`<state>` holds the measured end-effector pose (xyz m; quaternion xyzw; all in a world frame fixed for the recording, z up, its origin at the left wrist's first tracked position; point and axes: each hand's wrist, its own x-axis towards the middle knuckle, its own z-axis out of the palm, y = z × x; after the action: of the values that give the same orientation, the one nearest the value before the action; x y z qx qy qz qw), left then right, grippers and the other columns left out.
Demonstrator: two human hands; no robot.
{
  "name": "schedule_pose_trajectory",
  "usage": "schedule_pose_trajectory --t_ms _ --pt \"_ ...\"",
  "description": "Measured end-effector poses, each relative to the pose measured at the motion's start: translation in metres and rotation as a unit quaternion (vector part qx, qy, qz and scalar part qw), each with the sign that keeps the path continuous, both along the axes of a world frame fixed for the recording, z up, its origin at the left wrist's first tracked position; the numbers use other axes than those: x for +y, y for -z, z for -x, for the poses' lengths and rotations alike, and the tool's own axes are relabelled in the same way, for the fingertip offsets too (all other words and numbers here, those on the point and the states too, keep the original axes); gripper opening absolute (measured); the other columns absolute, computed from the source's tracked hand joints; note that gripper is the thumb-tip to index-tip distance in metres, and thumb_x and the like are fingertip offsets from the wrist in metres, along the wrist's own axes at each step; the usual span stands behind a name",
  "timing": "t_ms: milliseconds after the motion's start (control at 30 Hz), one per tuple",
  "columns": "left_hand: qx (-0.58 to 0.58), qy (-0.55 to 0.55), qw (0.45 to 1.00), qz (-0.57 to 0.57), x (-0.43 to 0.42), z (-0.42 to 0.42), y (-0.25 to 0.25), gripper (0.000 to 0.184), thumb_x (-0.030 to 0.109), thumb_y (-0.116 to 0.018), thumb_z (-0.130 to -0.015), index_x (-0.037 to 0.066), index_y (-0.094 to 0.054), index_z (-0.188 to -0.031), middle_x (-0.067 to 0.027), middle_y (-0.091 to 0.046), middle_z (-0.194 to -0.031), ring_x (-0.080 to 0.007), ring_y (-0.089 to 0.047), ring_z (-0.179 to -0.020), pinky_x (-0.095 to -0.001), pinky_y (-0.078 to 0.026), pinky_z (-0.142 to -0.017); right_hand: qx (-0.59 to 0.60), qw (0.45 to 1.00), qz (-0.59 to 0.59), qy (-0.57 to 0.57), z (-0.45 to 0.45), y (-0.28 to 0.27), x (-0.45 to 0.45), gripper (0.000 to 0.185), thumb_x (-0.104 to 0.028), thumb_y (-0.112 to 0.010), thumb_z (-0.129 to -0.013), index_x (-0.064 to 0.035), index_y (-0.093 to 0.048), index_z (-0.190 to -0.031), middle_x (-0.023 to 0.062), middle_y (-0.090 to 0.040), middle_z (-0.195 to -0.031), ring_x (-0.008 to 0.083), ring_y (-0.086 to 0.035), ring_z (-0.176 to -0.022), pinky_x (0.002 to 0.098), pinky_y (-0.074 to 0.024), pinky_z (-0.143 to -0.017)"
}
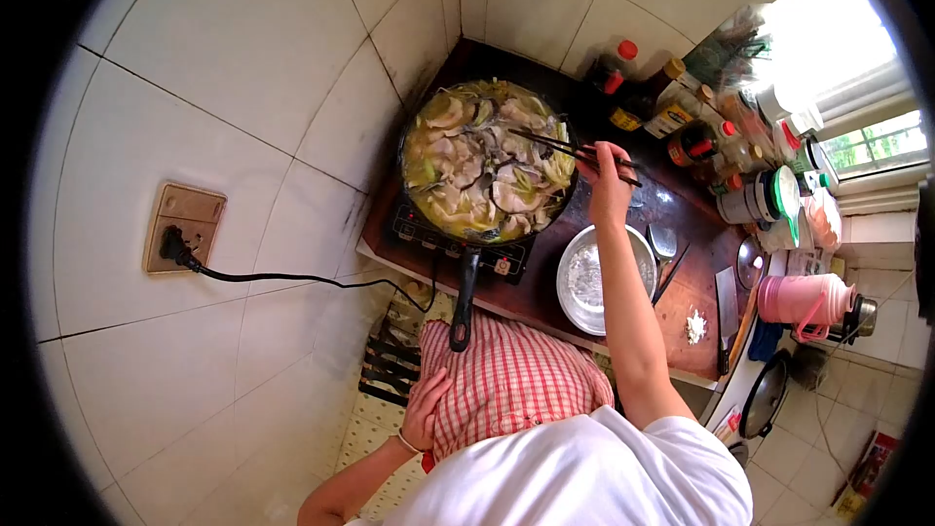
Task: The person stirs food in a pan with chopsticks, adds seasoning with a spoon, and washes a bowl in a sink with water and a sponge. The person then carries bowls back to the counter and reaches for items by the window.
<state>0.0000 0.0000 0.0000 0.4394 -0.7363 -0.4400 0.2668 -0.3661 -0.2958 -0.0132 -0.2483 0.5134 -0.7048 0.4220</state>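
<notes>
Dark chopsticks [565, 147] are gripped in my right hand [608, 175], their tips over the right part of a black pan [468, 244]. Slices of pale meat or fish [458, 161] lie in yellowish broth with green pieces inside the pan. Its black handle [464, 302] points toward me. The pan stands on an induction cooker [503, 266]. Down by my waist, my left hand [425, 409] rests against the red checked apron [516, 375], fingers spread, holding nothing. A metal bowl [575, 297] sits beneath my right forearm.
Sauce bottles [672, 117] and jars line the back right near the window. A cleaver [727, 307] lies by white chopped bits [695, 327] on the right. A pink thermos [804, 299] is farther right. A black cord [292, 277] runs from the wall socket [185, 226].
</notes>
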Motion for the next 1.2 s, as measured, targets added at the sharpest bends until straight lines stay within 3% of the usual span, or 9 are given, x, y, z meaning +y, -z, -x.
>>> schedule_pose_trajectory --t_ms 200,433,500,633,767,833,900,967,1200 --pt "-0.004 0.001 1.000 0.009 -0.003 -0.007 -0.004 0.059 0.039 -0.018 -0.095 0.000 -0.045 -0.130 -0.0200 -0.041 -0.137 -0.0367 -0.041 -0.123 -0.0449 -0.028 -0.103 -0.137 0.991 0.006 0.004 -0.003 -0.025 0.020 0.014 -0.016 -0.058 -0.089 -0.0035 -0.059 -0.097 0.0093 -0.063 -0.091 0.0212 -0.064 -0.083 0.0320 -0.0554 -0.071" --pt "0.006 0.010 1.000 -0.004 -0.006 0.001 -0.002 0.058 0.039 -0.019 -0.095 0.000 -0.045 -0.130 -0.0203 -0.041 -0.137 -0.0369 -0.042 -0.122 -0.0449 -0.028 -0.103 -0.303 0.951 0.052 -0.045 -0.019 -0.175 0.096 0.011 -0.014 -0.054 -0.089 -0.0048 -0.053 -0.094 0.0086 -0.059 -0.079 0.0155 -0.058 -0.060 0.0220 -0.0470 -0.050" --pt "0.009 0.012 1.000 -0.007 -0.007 0.001 -0.003 0.058 0.038 -0.019 -0.095 0.001 -0.045 -0.130 -0.0203 -0.041 -0.137 -0.0369 -0.042 -0.122 -0.0450 -0.028 -0.103 -0.303 0.935 0.119 -0.140 -0.026 -0.208 0.122 0.008 -0.013 -0.053 -0.089 -0.0064 -0.048 -0.087 0.0104 -0.056 -0.071 0.0156 -0.053 -0.047 0.0203 -0.0393 -0.038" --pt "0.001 0.022 1.000 -0.010 -0.010 0.000 -0.003 0.058 0.039 -0.019 -0.095 0.001 -0.045 -0.130 -0.0196 -0.040 -0.137 -0.0368 -0.042 -0.122 -0.0454 -0.028 -0.103 -0.382 0.817 0.266 -0.342 -0.026 -0.232 0.136 0.008 -0.010 -0.049 -0.090 -0.0045 -0.047 -0.084 0.0194 -0.057 -0.073 0.0213 -0.056 -0.046 0.0260 -0.0491 -0.037" --pt "0.006 0.018 1.000 0.001 -0.005 -0.001 -0.002 0.058 0.038 -0.018 -0.095 0.001 -0.045 -0.130 -0.0196 -0.039 -0.138 -0.0366 -0.041 -0.123 -0.0456 -0.027 -0.104 -0.390 0.783 0.304 -0.377 -0.021 -0.218 0.130 0.006 -0.009 -0.048 -0.091 -0.0041 -0.048 -0.087 0.0196 -0.057 -0.076 0.0209 -0.056 -0.048 0.0248 -0.0487 -0.037" --pt "0.000 0.016 1.000 -0.006 -0.002 -0.003 0.001 0.057 0.039 -0.019 -0.095 0.002 -0.045 -0.130 -0.0197 -0.039 -0.138 -0.0362 -0.041 -0.123 -0.0455 -0.027 -0.104 -0.401 0.820 0.250 -0.322 -0.015 -0.190 0.120 0.006 -0.011 -0.049 -0.092 -0.0060 -0.050 -0.093 0.0139 -0.056 -0.077 0.0188 -0.057 -0.054 0.0258 -0.0504 -0.043" --pt "0.009 0.016 1.000 -0.006 -0.002 -0.003 0.002 0.057 0.039 -0.019 -0.095 0.002 -0.045 -0.130 -0.0198 -0.040 -0.138 -0.0360 -0.041 -0.123 -0.0454 -0.027 -0.104 -0.335 0.935 0.059 -0.098 -0.013 -0.145 0.098 0.010 -0.015 -0.053 -0.092 -0.0074 -0.053 -0.097 0.0097 -0.058 -0.081 0.0176 -0.061 -0.068 0.0293 -0.0545 -0.058" --pt "0.007 0.013 1.000 0.001 -0.002 -0.003 -0.002 0.057 0.039 -0.019 -0.095 0.002 -0.045 -0.131 -0.0202 -0.040 -0.137 -0.0361 -0.041 -0.123 -0.0454 -0.027 -0.104 -0.127 0.989 -0.012 -0.076 -0.022 -0.087 0.068 0.014 -0.017 -0.056 -0.091 -0.0059 -0.056 -0.099 0.0079 -0.060 -0.088 0.0195 -0.062 -0.082 0.0333 -0.0543 -0.071" --pt "0.020 0.003 1.000 0.001 0.006 -0.004 0.000 0.057 0.040 -0.020 -0.095 0.002 -0.046 -0.130 -0.0205 -0.040 -0.137 -0.0364 -0.041 -0.123 -0.0449 -0.027 -0.103 -0.063 0.993 -0.049 -0.091 -0.054 -0.012 0.043 0.021 -0.020 -0.061 -0.088 -0.0021 -0.058 -0.098 0.0091 -0.061 -0.094 0.0202 -0.063 -0.085 0.0335 -0.0554 -0.069"
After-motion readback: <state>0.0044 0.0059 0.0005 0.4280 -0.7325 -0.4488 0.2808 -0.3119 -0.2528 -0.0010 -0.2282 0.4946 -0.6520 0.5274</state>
